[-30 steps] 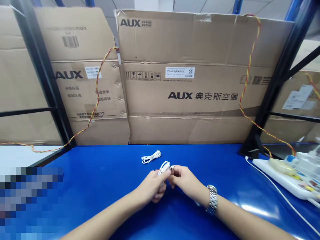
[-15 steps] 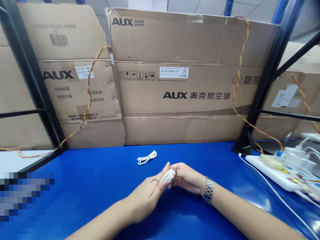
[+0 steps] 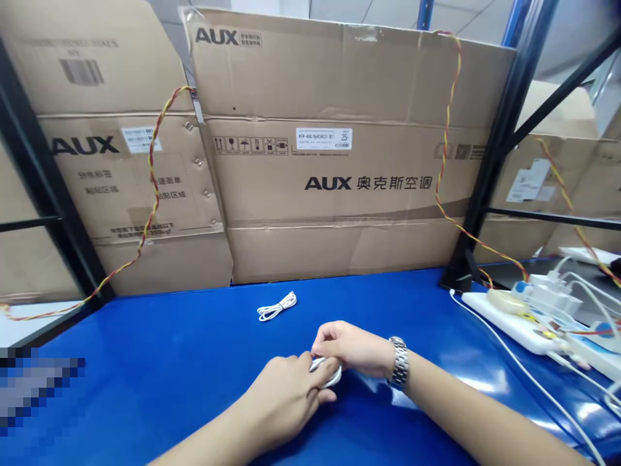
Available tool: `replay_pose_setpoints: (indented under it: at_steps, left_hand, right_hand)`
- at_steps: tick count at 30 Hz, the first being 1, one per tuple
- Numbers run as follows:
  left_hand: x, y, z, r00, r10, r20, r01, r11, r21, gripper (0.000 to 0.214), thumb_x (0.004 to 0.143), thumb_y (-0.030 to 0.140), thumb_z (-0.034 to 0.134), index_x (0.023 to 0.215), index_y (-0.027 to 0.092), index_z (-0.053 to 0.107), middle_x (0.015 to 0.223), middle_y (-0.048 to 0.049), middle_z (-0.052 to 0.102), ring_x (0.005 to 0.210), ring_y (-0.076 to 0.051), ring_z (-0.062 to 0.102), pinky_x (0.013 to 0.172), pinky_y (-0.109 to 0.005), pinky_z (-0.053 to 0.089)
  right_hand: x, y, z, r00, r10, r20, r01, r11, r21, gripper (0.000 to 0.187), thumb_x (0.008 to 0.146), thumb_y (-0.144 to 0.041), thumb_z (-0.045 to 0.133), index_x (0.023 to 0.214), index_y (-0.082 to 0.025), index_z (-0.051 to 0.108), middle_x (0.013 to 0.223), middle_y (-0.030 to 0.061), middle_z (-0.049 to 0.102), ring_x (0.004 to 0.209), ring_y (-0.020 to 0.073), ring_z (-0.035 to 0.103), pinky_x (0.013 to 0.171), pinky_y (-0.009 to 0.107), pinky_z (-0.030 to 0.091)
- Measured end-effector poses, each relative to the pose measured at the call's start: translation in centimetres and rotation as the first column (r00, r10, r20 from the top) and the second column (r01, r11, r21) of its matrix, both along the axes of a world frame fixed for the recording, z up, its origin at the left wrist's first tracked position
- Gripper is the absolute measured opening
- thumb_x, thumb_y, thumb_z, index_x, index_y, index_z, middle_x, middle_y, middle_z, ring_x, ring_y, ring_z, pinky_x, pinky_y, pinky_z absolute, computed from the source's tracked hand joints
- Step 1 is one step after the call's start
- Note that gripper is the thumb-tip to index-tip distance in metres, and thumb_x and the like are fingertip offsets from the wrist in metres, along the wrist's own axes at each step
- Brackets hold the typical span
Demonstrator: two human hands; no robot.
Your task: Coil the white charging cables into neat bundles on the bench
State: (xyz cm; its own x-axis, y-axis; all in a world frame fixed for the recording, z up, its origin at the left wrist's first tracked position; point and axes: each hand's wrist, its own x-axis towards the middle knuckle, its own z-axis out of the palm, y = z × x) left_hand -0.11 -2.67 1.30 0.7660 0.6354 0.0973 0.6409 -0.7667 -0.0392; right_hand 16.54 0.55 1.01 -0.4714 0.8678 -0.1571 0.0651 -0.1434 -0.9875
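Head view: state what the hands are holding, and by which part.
The left hand and right hand hold a white cable by its coiled loop, fingers partly hiding it.

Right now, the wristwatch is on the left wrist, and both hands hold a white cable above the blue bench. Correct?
No: the head view shows the wristwatch on the right wrist, not the left. The right hand and left hand hold the white cable above the blue bench.

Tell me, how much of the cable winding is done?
One white cable already lies in a neat coil on the blue table. A second white cable is in hand, looped between the left hand and right hand. Finishing that loop seems left, though fingers hide part of it.
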Motion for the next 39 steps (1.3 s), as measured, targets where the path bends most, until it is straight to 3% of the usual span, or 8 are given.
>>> replay_pose_setpoints:
  at_steps: [6, 14, 19, 22, 25, 27, 32, 39]
  left_hand:
    - [-0.1, 0.0, 0.1, 0.999, -0.024, 0.032, 0.026, 0.998, -0.06, 0.046, 0.087, 0.042, 0.024, 0.131, 0.028, 0.023, 0.098, -0.0091, 0.061, 0.076, -0.024, 0.06, 0.063, -0.032, 0.044]
    - [0.1, -0.3, 0.8, 0.946, 0.222, 0.235, -0.134, 0.931, -0.34, 0.062, 0.088, 0.041, 0.023, 0.138, 0.018, -0.006, 0.091, -0.0087, 0.066, 0.075, -0.023, 0.059, 0.063, -0.029, 0.04]
    - [-0.1, 0.9, -0.2, 0.82, 0.358, 0.448, -0.078, 0.843, -0.532, 0.058, 0.084, 0.047, 0.033, 0.134, 0.019, 0.024, 0.106, -0.0101, 0.061, 0.086, -0.022, 0.056, 0.071, -0.03, 0.04]
    - [-0.3, 1.9, -0.7, 0.748, 0.391, 0.537, 0.039, 0.781, -0.624, 0.042, 0.079, 0.048, 0.043, 0.107, 0.018, 0.05, 0.092, -0.0051, 0.063, 0.075, -0.017, 0.056, 0.064, -0.026, 0.04]
    - [-0.5, 2.4, -0.9, 0.705, 0.453, 0.546, 0.042, 0.741, -0.67, 0.031, 0.074, 0.046, 0.051, 0.086, 0.018, 0.051, 0.076, -0.0007, 0.061, 0.063, -0.015, 0.054, 0.056, -0.023, 0.038]
    - [-0.6, 2.3, -0.7, 0.722, 0.447, 0.528, 0.011, 0.756, -0.655, 0.028, 0.074, 0.046, 0.05, 0.08, 0.018, 0.049, 0.071, 0.0005, 0.06, 0.059, -0.014, 0.054, 0.053, -0.023, 0.037]
    - [-0.7, 1.2, 0.5, 0.889, 0.297, 0.348, -0.151, 0.908, -0.39, 0.023, 0.078, 0.043, 0.047, 0.077, 0.021, 0.051, 0.076, -0.0016, 0.062, 0.065, -0.016, 0.055, 0.056, -0.022, 0.033]
    - [-1.0, 1.2, 0.6, 0.932, 0.171, 0.32, -0.087, 0.962, -0.258, 0.026, 0.083, 0.043, 0.041, 0.074, 0.02, 0.052, 0.071, -0.0024, 0.061, 0.06, -0.016, 0.053, 0.052, -0.022, 0.03]
  right_hand:
    - [0.0, 0.0, 0.3, 0.996, 0.054, -0.077, -0.063, 0.991, -0.119, 0.016, 0.065, -0.025, 0.063, 0.064, -0.015, 0.051, 0.056, -0.0039, 0.052, 0.051, 0.0079, 0.048, 0.05, 0.021, 0.036]
    - [-1.1, -0.6, -0.1, 0.986, -0.098, 0.132, 0.081, 0.988, 0.129, 0.011, 0.072, -0.025, 0.051, 0.066, -0.018, 0.045, 0.051, -0.0047, 0.048, 0.044, 0.0089, 0.043, 0.044, 0.022, 0.03]
    - [-1.2, -0.2, -0.4, 0.917, -0.301, 0.262, 0.169, 0.888, 0.428, 0.014, 0.073, -0.019, 0.051, 0.061, -0.018, 0.043, 0.055, -0.0041, 0.045, 0.052, 0.0089, 0.04, 0.048, 0.021, 0.03]
    - [-1.0, -0.1, -0.1, 0.921, -0.31, 0.235, 0.175, 0.871, 0.46, 0.013, 0.076, -0.02, 0.048, 0.063, -0.018, 0.044, 0.059, -0.003, 0.047, 0.055, 0.0097, 0.042, 0.05, 0.022, 0.032]
    - [-1.0, -0.3, 0.1, 0.916, -0.334, 0.222, 0.191, 0.85, 0.49, 0.014, 0.076, -0.02, 0.047, 0.063, -0.018, 0.044, 0.06, -0.0029, 0.047, 0.056, 0.01, 0.041, 0.051, 0.022, 0.032]
    - [-1.2, -0.4, 0.0, 0.918, -0.33, 0.218, 0.189, 0.85, 0.493, 0.013, 0.077, -0.02, 0.046, 0.064, -0.018, 0.044, 0.061, -0.0029, 0.048, 0.056, 0.0102, 0.042, 0.051, 0.022, 0.032]
    - [-1.5, -0.6, -0.4, 0.921, -0.322, 0.218, 0.175, 0.843, 0.508, 0.012, 0.079, -0.021, 0.045, 0.067, -0.019, 0.045, 0.063, -0.0024, 0.051, 0.058, 0.0108, 0.044, 0.053, 0.023, 0.034]
    - [-1.6, -0.8, -0.4, 0.917, -0.333, 0.219, 0.156, 0.805, 0.572, 0.012, 0.079, -0.021, 0.043, 0.068, -0.019, 0.045, 0.065, -0.0023, 0.053, 0.06, 0.0117, 0.047, 0.055, 0.024, 0.035]
